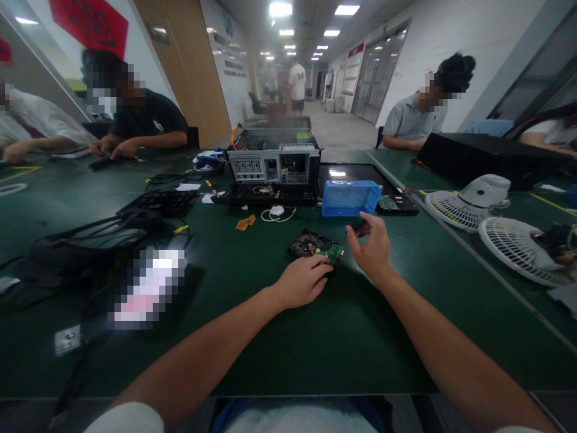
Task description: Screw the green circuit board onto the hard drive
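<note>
A hard drive point(311, 243) lies on the green table in front of me, its green circuit board facing up. My left hand point(304, 281) grips its near right corner, the fingers curled over the board. To the right of the drive, just above the table, my right hand point(373, 246) is closed in a pinch. Something small and dark shows between its thumb and fingers, too unclear to name. Behind the right hand stands a blue plastic box point(345, 201), tilted up with its clear compartment facing me.
An opened computer case point(274, 162) stands beyond the drive. Another drive point(396, 204) lies right of the blue box. White fan grilles point(469, 201) are at the right; a black bag point(76, 240) and cables are at the left. Several people sit around the table.
</note>
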`<state>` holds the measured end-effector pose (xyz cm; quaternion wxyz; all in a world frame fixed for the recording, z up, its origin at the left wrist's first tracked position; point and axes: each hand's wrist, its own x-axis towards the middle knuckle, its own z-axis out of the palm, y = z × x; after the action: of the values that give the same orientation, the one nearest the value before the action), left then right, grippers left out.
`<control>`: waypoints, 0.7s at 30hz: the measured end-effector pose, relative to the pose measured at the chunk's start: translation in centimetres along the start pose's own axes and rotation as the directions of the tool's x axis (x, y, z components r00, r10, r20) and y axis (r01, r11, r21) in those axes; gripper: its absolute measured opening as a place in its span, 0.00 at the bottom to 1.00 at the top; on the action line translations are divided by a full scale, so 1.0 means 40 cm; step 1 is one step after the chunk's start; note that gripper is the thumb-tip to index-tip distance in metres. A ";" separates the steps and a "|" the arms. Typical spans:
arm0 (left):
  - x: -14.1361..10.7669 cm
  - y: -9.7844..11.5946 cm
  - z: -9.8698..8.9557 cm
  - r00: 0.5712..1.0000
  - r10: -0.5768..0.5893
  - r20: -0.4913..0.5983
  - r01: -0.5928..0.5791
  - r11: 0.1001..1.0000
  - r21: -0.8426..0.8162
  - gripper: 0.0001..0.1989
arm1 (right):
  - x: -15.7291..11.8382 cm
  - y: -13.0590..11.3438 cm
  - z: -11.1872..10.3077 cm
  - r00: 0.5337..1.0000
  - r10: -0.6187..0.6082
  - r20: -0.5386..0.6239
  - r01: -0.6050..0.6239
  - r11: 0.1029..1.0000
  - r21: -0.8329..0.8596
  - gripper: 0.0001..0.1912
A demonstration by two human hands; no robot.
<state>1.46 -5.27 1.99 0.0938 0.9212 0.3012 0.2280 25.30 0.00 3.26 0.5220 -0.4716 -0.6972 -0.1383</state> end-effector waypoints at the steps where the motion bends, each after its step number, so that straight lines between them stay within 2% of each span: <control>1: 0.000 0.000 -0.001 1.000 -0.001 0.003 0.001 1.000 -0.001 0.16 | 0.000 0.000 -0.002 1.000 -0.004 0.006 0.004 1.000 0.004 0.26; 8: -0.002 0.001 -0.002 1.000 -0.010 0.013 0.010 1.000 0.005 0.17 | -0.012 0.014 0.007 0.995 0.036 0.095 -0.053 0.982 0.179 0.31; 13: -0.002 -0.001 -0.002 1.000 -0.009 0.019 0.009 1.000 0.004 0.17 | -0.014 0.016 0.009 0.995 0.069 0.067 -0.074 0.995 0.073 0.32; 21: 0.001 0.002 -0.002 1.000 0.004 0.006 -0.004 1.000 -0.001 0.17 | -0.004 0.019 0.004 0.997 0.027 0.068 -0.030 0.999 0.040 0.30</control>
<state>1.48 -5.31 2.11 0.0949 0.9224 0.2989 0.2255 25.80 0.44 2.83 0.5096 -0.4751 -0.7102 -0.1007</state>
